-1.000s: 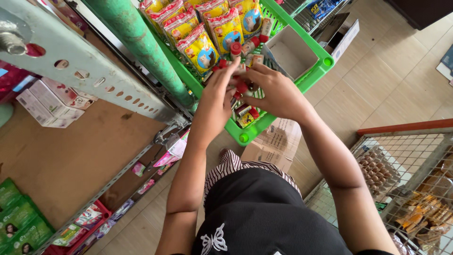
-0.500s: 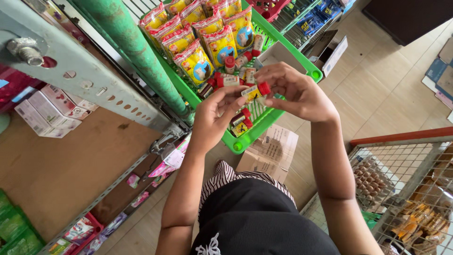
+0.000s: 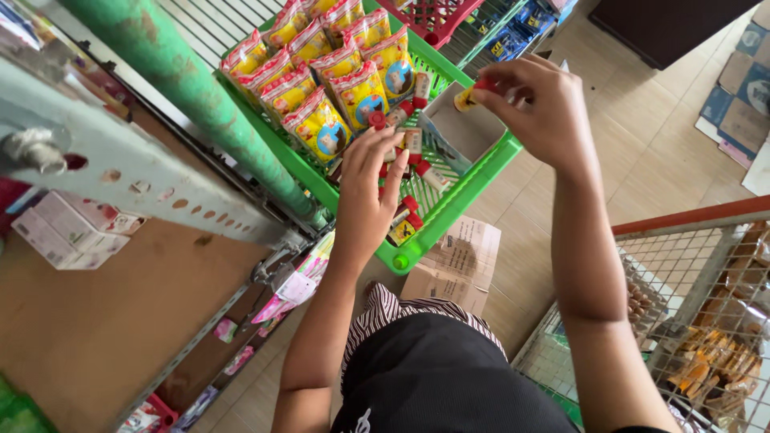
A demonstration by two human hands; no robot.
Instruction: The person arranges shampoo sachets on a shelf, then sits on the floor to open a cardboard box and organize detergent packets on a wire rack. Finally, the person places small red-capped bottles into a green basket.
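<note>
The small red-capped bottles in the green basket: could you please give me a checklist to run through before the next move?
1. Right hand grips one small bottle by its fingertips: ok.
2. Open grey box beneath that bottle, with room inside: ok.
3. Left hand rests on the loose bottles: ok.
4. Loose bottles lined up upright: not ok, they lie scattered.
5. Yellow snack packets clear of both hands: ok.
6. Green basket firmly seated on the shelf: cannot tell.

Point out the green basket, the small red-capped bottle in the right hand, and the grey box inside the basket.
green basket (image 3: 472,186): head view, front rim.
small red-capped bottle (image 3: 468,96): head view, yellow body.
grey box (image 3: 473,132): head view, inner floor.
</note>
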